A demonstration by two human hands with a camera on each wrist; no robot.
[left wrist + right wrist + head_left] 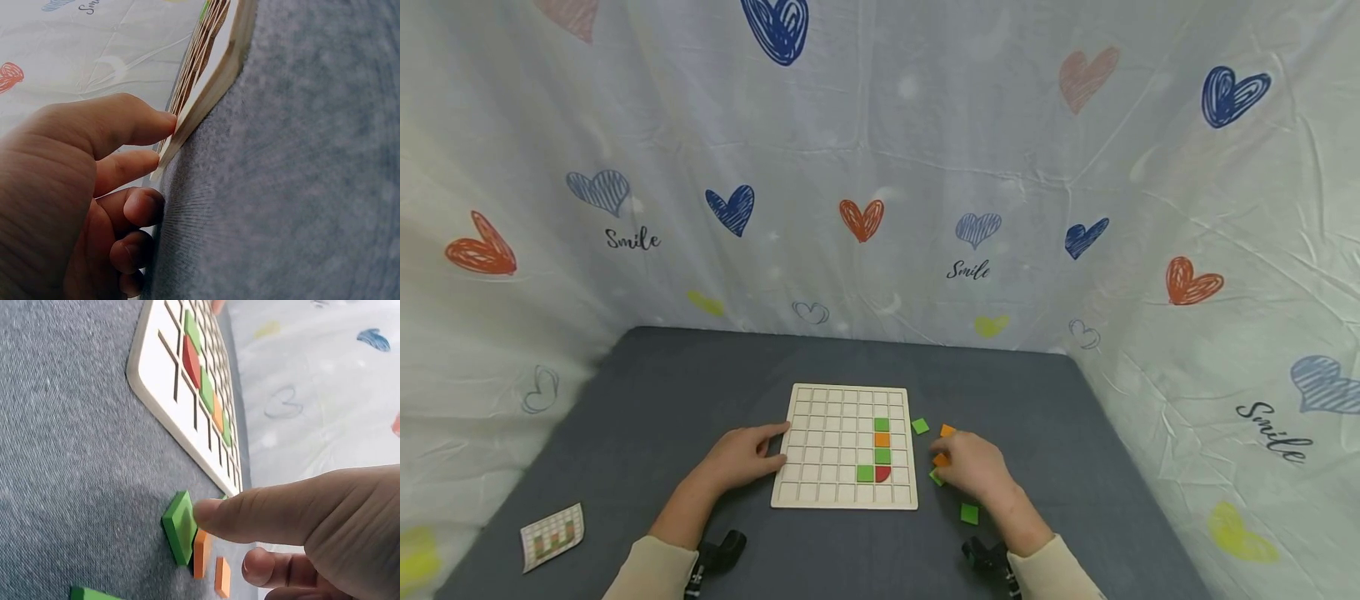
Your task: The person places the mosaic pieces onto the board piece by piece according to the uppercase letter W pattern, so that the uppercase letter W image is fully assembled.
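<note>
A pale wooden grid board [820,492] lies flat on the table. Green, orange and red tiles fill a few of its squares toward the right. My left hand [739,457] rests at the left side of the board, thumb and a fingertip touching its edge [194,119]. To the right of the board, my right hand [976,467] hovers low over loose tiles. Its thumb [244,512] meets or nearly meets a green tile [179,528], which looks tilted against an orange tile [200,555]. The other fingers are spaced from the thumb, and part of the tiles is hidden under the hand.
Another green tile [920,426] lies by the board's right edge, and one more green tile [969,513] sits nearer the front. An orange tile [948,430] is beyond the right hand. At the left lies a patterned card [552,537]. White curtains [910,167] surround the dark table.
</note>
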